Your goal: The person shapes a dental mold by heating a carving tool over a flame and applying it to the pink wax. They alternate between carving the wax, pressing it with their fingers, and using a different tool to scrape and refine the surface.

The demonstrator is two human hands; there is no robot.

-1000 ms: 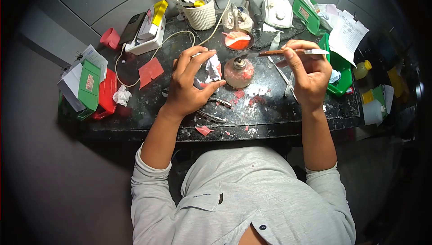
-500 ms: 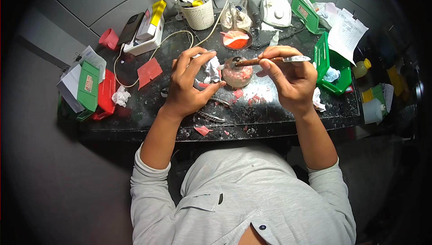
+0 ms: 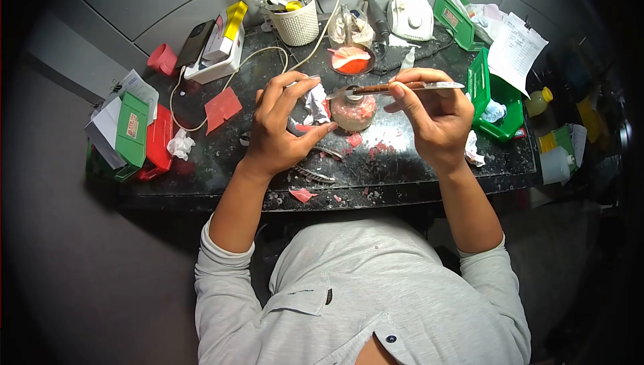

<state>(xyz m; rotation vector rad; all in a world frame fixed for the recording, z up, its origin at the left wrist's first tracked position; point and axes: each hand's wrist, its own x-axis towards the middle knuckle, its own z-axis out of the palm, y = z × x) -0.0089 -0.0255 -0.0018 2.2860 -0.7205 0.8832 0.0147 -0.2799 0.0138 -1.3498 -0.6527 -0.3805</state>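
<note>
My left hand is curled around a crumpled white tissue, with some pink material showing beside it. My right hand pinches a brown-handled tool between thumb and fingers. The tool lies nearly level, and its metal end reaches left over a round glass burner speckled with pink bits. Pink scraps lie on the dark table just in front of the burner. Behind it sits a round dish with red-orange material and a pink sheet.
At the left are a pink sheet, a red bin and a white box. A wicker cup stands at the back. The right side holds a green box, papers and a white mask-like object.
The tool's metal end has shifted left over the burner, toward the tissue, and its handle lies more level. Both hands have barely moved.
</note>
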